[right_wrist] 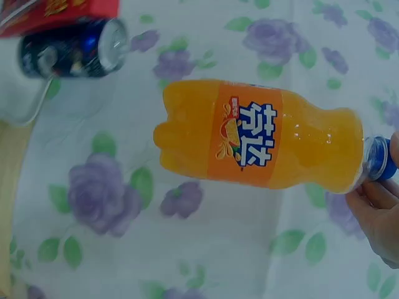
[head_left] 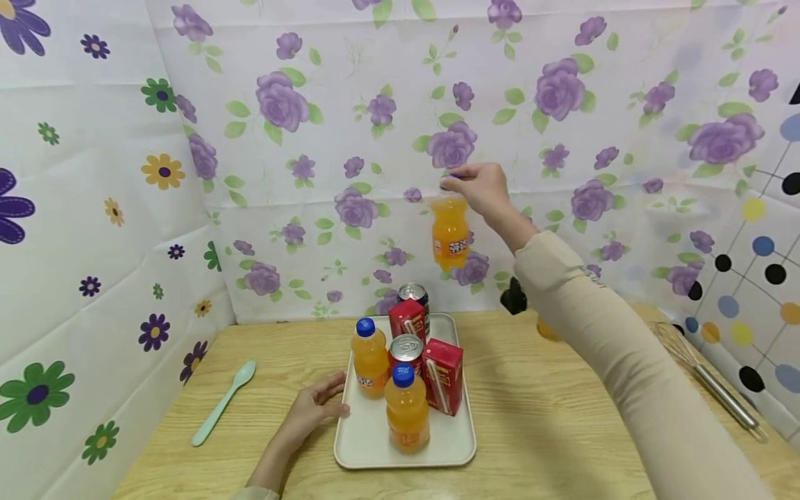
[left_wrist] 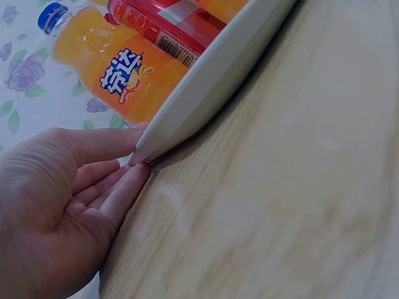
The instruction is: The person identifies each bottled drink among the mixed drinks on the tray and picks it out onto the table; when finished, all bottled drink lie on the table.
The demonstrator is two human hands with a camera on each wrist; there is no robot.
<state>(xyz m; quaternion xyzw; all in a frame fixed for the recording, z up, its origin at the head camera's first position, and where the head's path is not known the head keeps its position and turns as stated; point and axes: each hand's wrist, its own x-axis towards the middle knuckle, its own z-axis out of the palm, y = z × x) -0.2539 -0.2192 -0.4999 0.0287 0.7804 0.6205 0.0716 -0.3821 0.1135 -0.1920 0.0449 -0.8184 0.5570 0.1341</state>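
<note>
My right hand pinches an orange soda bottle by its blue cap, holding it upright in the air above the tray's far right side. In the right wrist view the bottle's label faces the camera. My left hand grips the left rim of a cream tray, thumb on the rim and fingers at its underside. On the tray stand two more orange soda bottles, a red can, a dark can at the back and two red drink cartons.
A pale green spoon lies left of the tray. At the right is a whisk. An orange object is mostly hidden behind my right sleeve, near a small black thing. Flowered cloth hangs behind the wooden table.
</note>
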